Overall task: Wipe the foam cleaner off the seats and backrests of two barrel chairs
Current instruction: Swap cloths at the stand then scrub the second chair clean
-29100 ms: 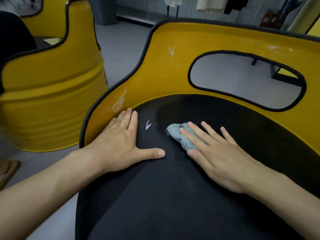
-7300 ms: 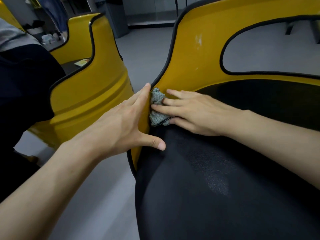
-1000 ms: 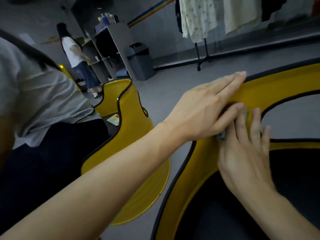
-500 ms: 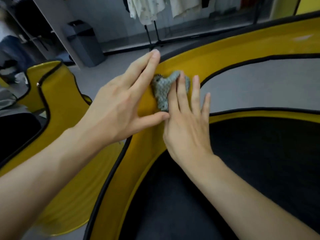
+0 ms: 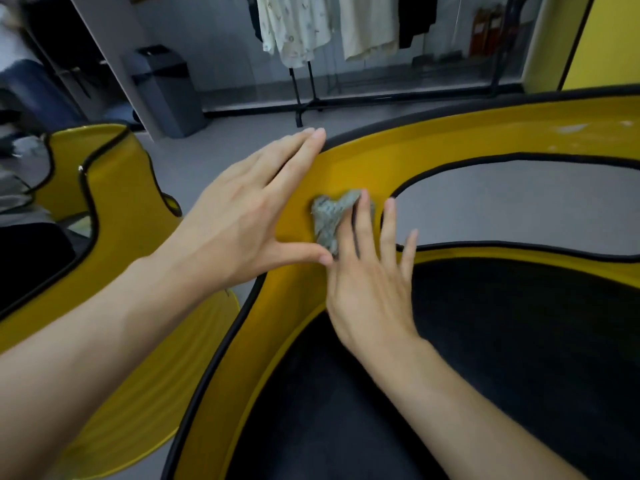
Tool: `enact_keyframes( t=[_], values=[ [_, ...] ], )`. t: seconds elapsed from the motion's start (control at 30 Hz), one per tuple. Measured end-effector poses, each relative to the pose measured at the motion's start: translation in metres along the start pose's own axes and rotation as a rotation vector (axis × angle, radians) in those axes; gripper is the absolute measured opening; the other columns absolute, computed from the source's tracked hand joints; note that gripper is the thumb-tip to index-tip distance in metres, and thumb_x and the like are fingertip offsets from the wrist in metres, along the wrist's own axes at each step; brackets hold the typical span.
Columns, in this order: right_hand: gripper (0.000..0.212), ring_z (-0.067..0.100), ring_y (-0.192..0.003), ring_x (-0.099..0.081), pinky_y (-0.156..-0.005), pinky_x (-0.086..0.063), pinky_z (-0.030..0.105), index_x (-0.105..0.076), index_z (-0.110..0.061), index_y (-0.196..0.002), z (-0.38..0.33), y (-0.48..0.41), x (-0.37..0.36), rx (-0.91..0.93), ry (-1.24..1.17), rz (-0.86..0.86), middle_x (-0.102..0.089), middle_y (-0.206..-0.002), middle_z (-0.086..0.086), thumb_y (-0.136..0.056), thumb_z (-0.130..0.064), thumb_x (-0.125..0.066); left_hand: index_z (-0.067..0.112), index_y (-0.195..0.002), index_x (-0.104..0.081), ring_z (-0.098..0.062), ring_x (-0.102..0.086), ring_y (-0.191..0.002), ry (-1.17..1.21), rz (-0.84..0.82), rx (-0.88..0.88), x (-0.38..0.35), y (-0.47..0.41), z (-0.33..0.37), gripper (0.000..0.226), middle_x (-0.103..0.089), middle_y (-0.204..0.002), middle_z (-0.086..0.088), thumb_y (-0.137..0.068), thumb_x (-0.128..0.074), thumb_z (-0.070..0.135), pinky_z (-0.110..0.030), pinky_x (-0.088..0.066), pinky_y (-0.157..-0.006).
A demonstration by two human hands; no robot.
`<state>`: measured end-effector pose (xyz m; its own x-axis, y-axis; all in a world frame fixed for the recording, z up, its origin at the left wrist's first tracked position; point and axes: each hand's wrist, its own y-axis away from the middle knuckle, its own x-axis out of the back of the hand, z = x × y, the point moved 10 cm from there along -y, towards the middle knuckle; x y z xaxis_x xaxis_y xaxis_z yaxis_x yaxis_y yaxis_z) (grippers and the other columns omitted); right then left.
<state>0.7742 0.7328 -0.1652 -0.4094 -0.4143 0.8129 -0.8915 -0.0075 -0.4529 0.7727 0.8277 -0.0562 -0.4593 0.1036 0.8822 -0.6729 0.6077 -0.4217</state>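
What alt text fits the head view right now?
The right hand presses a grey cloth flat against the yellow backrest, while the left hand rests open against its edge. Further right, white foam streaks show near the top; a second barrel chair stands left.

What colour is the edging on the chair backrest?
Black edging, clearest in the head view.

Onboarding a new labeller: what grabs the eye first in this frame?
The right hand presses a grey cloth flat against the yellow backrest at centre, the left hand spread open beside it. Whitish smears show on the backrest at upper right; a second yellow barrel chair stands at left.
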Motion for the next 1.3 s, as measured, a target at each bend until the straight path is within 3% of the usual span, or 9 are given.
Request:
enact_keyframes(
  t=[0.13, 0.33, 0.43, 0.6, 0.73, 0.9, 1.1, 1.2, 1.3],
  values=[
    [0.075, 0.033, -0.151, 0.022, -0.119, 0.001, 0.066, 0.008, -0.020, -0.161, 0.003, -0.030, 0.034, -0.028, -0.041, 0.115, 0.017, -0.167, 0.004, -0.099, -0.044, -0.028, 0.019, -0.164, -0.002, -0.021, -0.012, -0.157, 0.019, -0.047, 0.038, -0.002, 0.000, -0.002, 0.127, -0.010, -0.171, -0.002, -0.072, -0.058, 0.085, -0.034, -0.013, -0.125],
    [0.070, 0.034, -0.151, 0.022, -0.118, -0.002, 0.067, 0.001, -0.016, -0.160, -0.002, 0.027, -0.026, 0.013, 0.015, -0.051, 0.018, -0.167, 0.007, -0.105, -0.035, -0.038, 0.019, -0.164, -0.006, -0.019, -0.010, -0.157, 0.026, -0.022, 0.059, -0.001, 0.000, 0.001, 0.126, -0.008, -0.171, -0.001, -0.070, -0.063, 0.080, -0.034, -0.013, -0.126],
    [0.069, 0.033, -0.151, 0.024, -0.118, 0.001, 0.067, 0.000, -0.020, -0.161, 0.004, 0.013, -0.012, 0.009, 0.015, -0.025, 0.020, -0.167, 0.004, -0.106, -0.034, -0.038, 0.020, -0.164, -0.006, -0.019, -0.009, -0.157, 0.018, -0.043, 0.059, 0.001, -0.001, 0.001, 0.127, -0.007, -0.171, -0.001, -0.068, -0.063, 0.080, -0.035, -0.012, -0.125],
    [0.074, 0.032, -0.150, 0.026, -0.119, 0.003, 0.066, 0.008, -0.020, -0.161, 0.008, -0.026, 0.029, -0.036, -0.046, 0.106, 0.021, -0.167, 0.002, -0.104, -0.037, -0.037, 0.018, -0.164, -0.007, -0.018, -0.005, -0.157, 0.025, -0.055, 0.042, 0.001, -0.001, 0.004, 0.129, -0.005, -0.171, -0.002, -0.066, -0.063, 0.081, -0.020, 0.002, -0.122],
    [0.073, 0.032, -0.151, 0.024, -0.118, 0.001, 0.067, 0.008, -0.017, -0.160, -0.004, 0.005, -0.002, -0.045, -0.050, 0.053, 0.019, -0.167, 0.006, -0.105, -0.037, -0.035, 0.017, -0.164, -0.008, -0.017, -0.003, -0.157, 0.050, -0.044, 0.044, -0.001, 0.000, 0.002, 0.128, -0.006, -0.171, -0.002, -0.071, -0.062, 0.086, -0.014, 0.007, -0.121],
    [0.071, 0.033, -0.150, 0.025, -0.118, 0.001, 0.066, 0.004, -0.015, -0.161, -0.008, 0.023, -0.021, -0.038, -0.001, -0.043, 0.015, -0.167, 0.008, -0.105, -0.030, -0.037, 0.022, -0.164, -0.006, -0.014, -0.002, -0.157, 0.043, -0.009, 0.039, 0.000, 0.000, 0.000, 0.107, -0.004, -0.171, 0.001, -0.085, -0.049, 0.079, -0.018, 0.004, -0.121],
    [0.074, 0.031, -0.151, 0.024, -0.119, 0.003, 0.065, 0.009, -0.017, -0.160, 0.012, -0.028, 0.034, -0.155, -0.069, 0.123, 0.018, -0.167, 0.004, -0.105, -0.031, -0.038, 0.021, -0.164, -0.009, -0.015, -0.005, -0.157, 0.060, 0.035, 0.024, 0.001, 0.000, 0.001, 0.087, -0.007, -0.171, -0.001, -0.097, -0.042, 0.066, -0.012, 0.006, -0.119],
    [0.071, 0.031, -0.151, 0.022, -0.120, 0.000, 0.066, 0.005, -0.017, -0.161, 0.004, -0.026, 0.039, -0.176, -0.140, 0.181, 0.014, -0.168, 0.003, -0.105, -0.028, -0.038, 0.013, -0.163, -0.017, -0.015, -0.009, -0.157, 0.134, 0.099, -0.001, 0.006, 0.001, 0.003, 0.066, -0.014, -0.170, -0.007, -0.109, -0.030, 0.049, -0.020, -0.001, -0.124],
    [0.071, 0.031, -0.151, 0.022, -0.120, -0.002, 0.064, 0.007, -0.017, -0.160, -0.033, 0.009, 0.013, -0.073, -0.148, 0.090, 0.013, -0.168, 0.005, -0.101, -0.029, -0.031, 0.010, -0.162, -0.020, -0.015, -0.011, -0.157, 0.164, 0.131, -0.027, 0.009, 0.001, 0.004, 0.059, -0.018, -0.169, -0.008, -0.111, -0.027, 0.039, -0.025, -0.006, -0.126]
  ],
)
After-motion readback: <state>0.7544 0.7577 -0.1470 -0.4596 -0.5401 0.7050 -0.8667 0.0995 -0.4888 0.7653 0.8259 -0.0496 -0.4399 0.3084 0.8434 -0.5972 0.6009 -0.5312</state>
